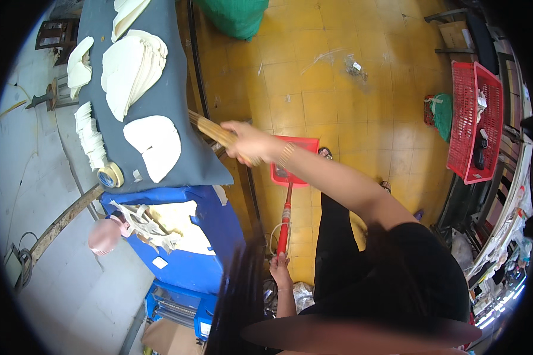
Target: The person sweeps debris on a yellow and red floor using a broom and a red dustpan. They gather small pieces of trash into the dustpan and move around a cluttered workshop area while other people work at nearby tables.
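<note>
My right hand (243,142) is closed around the tan, stick-like handle (216,131) of what looks like a broom, held beside the edge of the grey-covered table. Its sweeping end does not show clearly, and the hand is slightly blurred. Lower down, my left hand (280,266) grips the red handle of a long-handled dustpan (310,143). The red pan rests on the tiled floor in front of my feet, partly covered by my right forearm. Some small debris appears in the pan, too unclear to name.
Stacks of cream cut pieces (133,71) and a tape roll (111,175) lie on the grey-covered table (201,160) at left. Beside it is a blue surface (201,266) with scraps. A red basket (474,121) stands at right, a green sack (237,18) at the far side. Litter (354,66) lies on the yellow floor.
</note>
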`<state>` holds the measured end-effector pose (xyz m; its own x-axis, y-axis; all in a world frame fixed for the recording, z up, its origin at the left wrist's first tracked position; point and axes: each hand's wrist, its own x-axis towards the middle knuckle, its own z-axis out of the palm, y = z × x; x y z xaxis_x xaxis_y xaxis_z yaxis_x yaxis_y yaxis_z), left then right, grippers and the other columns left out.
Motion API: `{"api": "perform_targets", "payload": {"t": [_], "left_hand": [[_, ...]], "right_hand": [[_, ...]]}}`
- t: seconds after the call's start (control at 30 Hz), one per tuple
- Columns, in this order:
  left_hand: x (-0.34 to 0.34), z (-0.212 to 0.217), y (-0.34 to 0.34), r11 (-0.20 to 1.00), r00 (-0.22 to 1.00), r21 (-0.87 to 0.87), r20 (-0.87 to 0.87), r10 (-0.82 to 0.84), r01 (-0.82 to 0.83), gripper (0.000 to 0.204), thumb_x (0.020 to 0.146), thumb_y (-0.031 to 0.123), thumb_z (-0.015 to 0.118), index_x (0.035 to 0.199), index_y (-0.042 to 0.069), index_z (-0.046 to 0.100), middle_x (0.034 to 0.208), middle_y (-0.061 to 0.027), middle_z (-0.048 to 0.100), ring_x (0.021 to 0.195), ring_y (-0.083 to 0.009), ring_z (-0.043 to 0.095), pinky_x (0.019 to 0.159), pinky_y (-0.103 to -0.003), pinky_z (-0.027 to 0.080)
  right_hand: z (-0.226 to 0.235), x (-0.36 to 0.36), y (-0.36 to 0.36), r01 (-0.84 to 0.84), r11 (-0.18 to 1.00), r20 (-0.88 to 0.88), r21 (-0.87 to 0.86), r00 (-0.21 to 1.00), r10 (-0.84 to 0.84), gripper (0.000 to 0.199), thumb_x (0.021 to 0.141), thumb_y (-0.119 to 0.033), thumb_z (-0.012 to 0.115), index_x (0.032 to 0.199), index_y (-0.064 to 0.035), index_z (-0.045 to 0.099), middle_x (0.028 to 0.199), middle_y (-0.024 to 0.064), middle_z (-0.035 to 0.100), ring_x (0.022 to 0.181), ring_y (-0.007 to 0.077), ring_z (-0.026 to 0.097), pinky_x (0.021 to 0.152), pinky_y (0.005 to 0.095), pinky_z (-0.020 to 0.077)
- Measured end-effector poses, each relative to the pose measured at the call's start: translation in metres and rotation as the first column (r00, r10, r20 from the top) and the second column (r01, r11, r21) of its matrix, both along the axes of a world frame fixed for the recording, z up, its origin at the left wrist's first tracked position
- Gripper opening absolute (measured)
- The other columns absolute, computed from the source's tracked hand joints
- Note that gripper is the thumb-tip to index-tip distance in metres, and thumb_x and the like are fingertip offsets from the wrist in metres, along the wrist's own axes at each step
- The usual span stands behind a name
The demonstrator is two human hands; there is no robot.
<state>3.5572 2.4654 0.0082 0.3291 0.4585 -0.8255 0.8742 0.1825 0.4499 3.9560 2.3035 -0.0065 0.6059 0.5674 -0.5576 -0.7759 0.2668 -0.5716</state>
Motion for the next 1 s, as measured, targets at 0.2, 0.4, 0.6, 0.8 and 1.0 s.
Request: {"api": "perform_targets", "payload": {"t": [0.2,0.4,0.6,0.8,1.0], "left_hand": [[-0.007,0.004,-0.012,0.996,0.995,0.011,0.032,-0.092,0.092,0.023,0.088,0.028,0.057,0.086,0.004,0.054,0.094,-0.0061,0.060,0.085,-0.0123,0.055,0.079,-0.028,0.045],[-0.022,-0.012,0.010,0.990,0.988,-0.001,-0.063,-0.139,0.139,0.024,0.088,0.027,0.057,0.077,0.007,0.050,0.073,-0.0022,0.056,0.064,-0.0101,0.051,0.060,-0.023,0.043],[-0.012,-0.014,0.007,0.996,0.996,0.016,-0.036,0.083,-0.082,0.020,0.088,0.020,0.058,0.074,0.008,0.050,0.072,-0.0020,0.058,0.061,-0.0094,0.052,0.059,-0.023,0.043],[0.000,-0.004,-0.003,0.994,0.995,-0.047,-0.029,-0.098,0.097,0.019,0.088,0.021,0.057,0.082,0.003,0.057,0.081,-0.0049,0.061,0.075,-0.0112,0.057,0.065,-0.024,0.044],[0.007,-0.003,0.005,0.979,0.975,-0.054,-0.091,-0.201,0.197,0.016,0.088,0.023,0.056,0.089,0.007,0.054,0.086,-0.0054,0.062,0.083,-0.0140,0.059,0.068,-0.028,0.045]], "right_hand": [[-0.094,0.111,0.096,0.449,0.890,-0.292,-0.074,0.844,-0.450,0.016,0.072,0.009,0.045,0.088,0.0100,0.045,0.060,0.0131,0.044,0.041,0.0222,0.047,0.034,0.0346,0.0331],[-0.061,0.001,0.032,0.441,0.869,-0.104,0.224,0.898,-0.428,0.045,0.073,0.003,0.055,0.115,-0.0005,0.036,0.058,0.0047,0.041,0.036,0.0142,0.042,0.030,0.0298,0.0306],[-0.017,-0.144,-0.106,0.065,0.953,0.029,-0.297,0.998,-0.059,0.076,0.074,-0.009,0.061,0.140,-0.0154,0.025,0.069,0.0008,0.049,0.047,0.0086,0.044,0.039,0.0236,0.0374],[-0.071,-0.138,-0.206,-0.216,0.834,-0.083,-0.508,0.976,0.203,0.065,0.076,-0.014,0.064,0.135,-0.0096,0.037,0.068,0.0024,0.055,0.044,0.0082,0.047,0.039,0.0223,0.0394],[-0.124,-0.156,-0.187,0.072,0.839,-0.071,-0.540,0.989,-0.130,0.065,0.072,-0.013,0.063,0.133,-0.0086,0.040,0.059,0.0033,0.055,0.042,0.0092,0.046,0.040,0.0246,0.0394]]}}
